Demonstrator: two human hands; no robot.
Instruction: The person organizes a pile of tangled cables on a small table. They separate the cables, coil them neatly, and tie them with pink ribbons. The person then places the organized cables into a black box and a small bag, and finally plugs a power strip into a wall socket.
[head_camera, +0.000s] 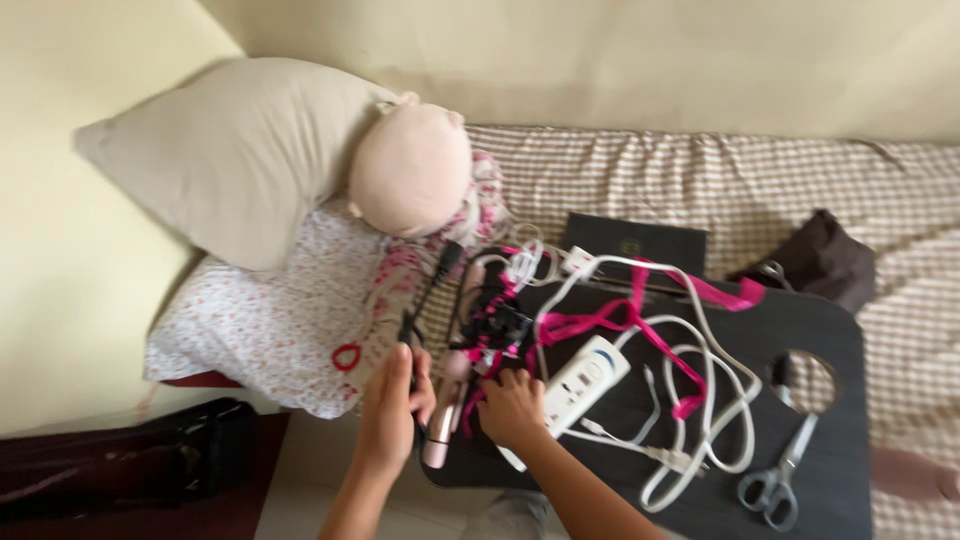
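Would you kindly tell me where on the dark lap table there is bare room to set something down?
The dark lap table is bare along its right edge, above the round cutout, and between the scissors and the white cable loops. It is crowded at the left, where the left hand and right hand meet the power strip and pink ribbon.

left hand (392, 410): bare, no glove, no ring or band to be seen
right hand (512, 408): bare, no glove, no ring to be seen
forearms: both bare to the frame's lower edge, no sleeve, watch or bracelet in view
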